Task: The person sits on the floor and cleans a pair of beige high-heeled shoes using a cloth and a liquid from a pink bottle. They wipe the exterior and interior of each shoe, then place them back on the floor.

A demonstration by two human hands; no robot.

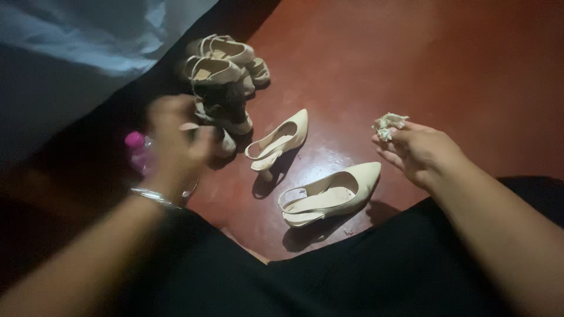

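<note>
My left hand (pixel 176 138) is blurred, hovering over a bottle with a pink cap (pixel 136 147) and next to a pile of beige sandals (pixel 220 76); whether it grips anything I cannot tell. A thin bangle (pixel 158 196) sits on that wrist. My right hand (pixel 417 149) pinches a crumpled whitish wad of tissue (pixel 388 124) at its fingertips. Between the hands, two cream slingback heels lie on the red floor (pixel 470 64): one (pixel 279 140) farther away, one (pixel 329 194) close to my lap.
Dark clothing over my legs (pixel 352 276) fills the lower frame. A pale blue cloth (pixel 70 35) hangs at the upper left above a dark shadowed area.
</note>
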